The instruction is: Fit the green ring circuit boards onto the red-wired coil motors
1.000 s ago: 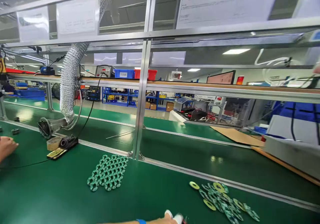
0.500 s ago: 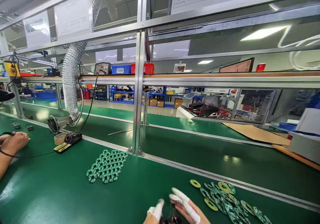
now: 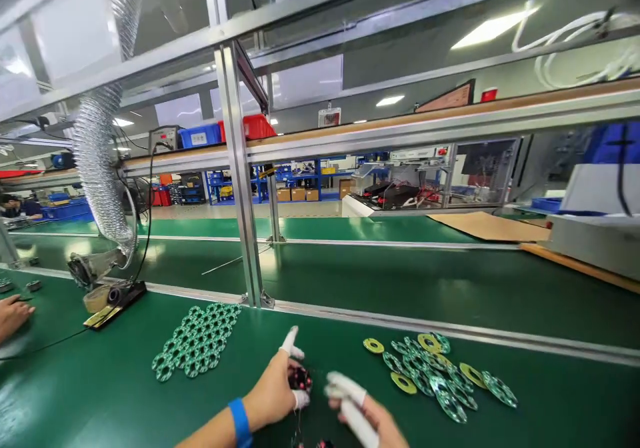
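Observation:
My left hand (image 3: 277,385), with white finger covers and a blue wristband, is closed on a round dark part (image 3: 301,379) with pink spots and thin wires. Just right of it is my right hand (image 3: 357,408), also in white finger covers, its fingers blurred; whether it holds anything is unclear. More dark and pink pieces (image 3: 325,444) show at the bottom edge below. A sheet of joined green ring boards (image 3: 197,341) lies to the left. Loose green ring boards (image 3: 425,368) lie in a pile at the right, with yellow rings (image 3: 373,346) among and beside them.
A metal post (image 3: 243,181) rises from the rail behind the mat. At the left are a flexible duct (image 3: 97,168), a tape holder (image 3: 113,305) and another person's hand (image 3: 15,316). Brown cardboard (image 3: 487,226) lies farther back at the right.
The view has shifted rightward. My left hand has come up into fuller view, showing the dark round part in it. My right hand remains beside it. The other person's hand sits nearer the left edge.

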`<state>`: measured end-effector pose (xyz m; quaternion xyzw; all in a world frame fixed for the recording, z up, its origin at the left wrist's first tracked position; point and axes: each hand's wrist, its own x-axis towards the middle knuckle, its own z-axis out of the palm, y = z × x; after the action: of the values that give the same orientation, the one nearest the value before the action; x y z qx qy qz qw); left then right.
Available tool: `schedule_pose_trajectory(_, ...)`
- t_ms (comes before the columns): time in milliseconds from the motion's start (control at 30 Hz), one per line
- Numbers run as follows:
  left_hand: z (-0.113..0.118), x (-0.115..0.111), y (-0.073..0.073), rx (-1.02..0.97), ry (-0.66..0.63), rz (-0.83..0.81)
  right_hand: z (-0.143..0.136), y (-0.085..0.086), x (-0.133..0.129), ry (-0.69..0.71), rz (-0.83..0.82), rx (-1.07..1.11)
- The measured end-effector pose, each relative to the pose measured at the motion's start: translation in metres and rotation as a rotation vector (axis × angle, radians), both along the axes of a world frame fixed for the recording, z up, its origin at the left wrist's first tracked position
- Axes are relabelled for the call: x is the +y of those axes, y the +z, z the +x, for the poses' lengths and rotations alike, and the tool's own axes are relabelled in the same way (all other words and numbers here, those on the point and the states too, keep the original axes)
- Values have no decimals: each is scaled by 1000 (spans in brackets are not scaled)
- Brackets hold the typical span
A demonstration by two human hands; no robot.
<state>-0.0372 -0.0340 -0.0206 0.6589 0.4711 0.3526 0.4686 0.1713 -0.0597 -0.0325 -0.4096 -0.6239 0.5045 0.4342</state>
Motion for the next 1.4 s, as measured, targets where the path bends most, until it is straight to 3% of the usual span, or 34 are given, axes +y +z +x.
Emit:
schedule_pose_trajectory(100, 29, 12, 0, -101, -142, -43, 25, 6, 19, -265, 68, -80)
schedule_pose_trajectory(167, 37, 16, 5, -73, -221, -51, 35, 11, 25, -303, 103, -194)
schedule_pose_trajectory(300, 36, 23, 17, 45, -260, -32, 30, 24, 23, -124, 194, -452)
schedule_pose_trajectory(433, 34, 28, 20, 120, -289, 52, 16, 39, 25, 52, 338, -562)
schedule_pose_trajectory(567, 37, 28, 15, 197, -272, 119, 11, 36, 33, 75, 454, -580)
schedule_pose_trajectory(700, 37, 30, 10, 173, -227, 73, 14, 30, 34, 57, 579, -584)
schedule_pose_trajectory(833, 32, 35, 10, 187, -237, 51, 19, 37, 29, 65, 776, -645)
schedule_pose_trajectory(967, 29, 34, 17, 306, -256, 103, 19, 44, 20, 226, 964, -908)
schedule_pose_trajectory(1100, 30, 30, 22, 367, -244, 124, 14, 44, 9, 366, 942, -1023)
schedule_pose_trajectory(1167, 30, 30, 21, 353, -244, 126, 12, 43, 6, 288, 871, -974)
schedule_pose_trajectory(1267, 29, 33, 16, 306, -263, 115, 5, 37, 6, 60, 771, -926)
schedule_pose_trajectory(1400, 29, 36, 12, 248, -283, 106, -11, 25, 13, -71, 779, -1069)
